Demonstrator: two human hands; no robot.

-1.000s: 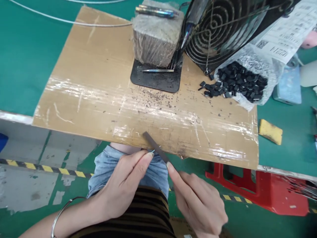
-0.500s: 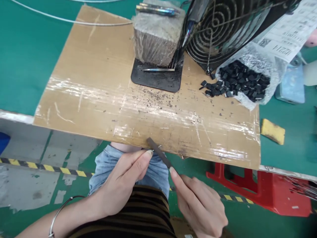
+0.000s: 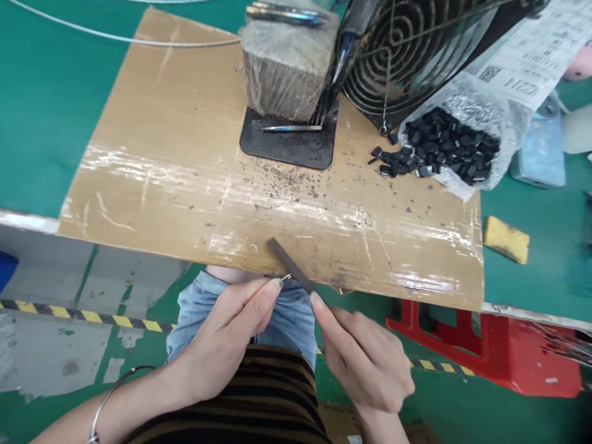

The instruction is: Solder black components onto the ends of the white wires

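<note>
My left hand (image 3: 234, 333) pinches a thin, shiny metal pin (image 3: 287, 277) between thumb and fingertips, and only its short end shows. In my right hand (image 3: 363, 354) is a dark flat file (image 3: 289, 264), gripped with the thumb along it. The blade slants up and left over the front edge of the cardboard sheet (image 3: 152, 148). The pin's end meets the side of the file, or lies just under it; which one I cannot tell. Both hands are in front of the table edge, above my lap.
A plastic-wrapped block (image 3: 289, 74) stands on a black plate (image 3: 287, 145) with a metal tip lying on it. A soldering iron (image 3: 345, 52), a fan (image 3: 393, 55) and a bag of small black parts (image 3: 453, 145) are farther right. A yellow sponge (image 3: 506, 239) and red stool (image 3: 518, 357) flank the right side.
My right hand has pushed the file up and to the left, across the pin. My left hand has stayed nearly in place with its pinch. The view has shifted slightly.
</note>
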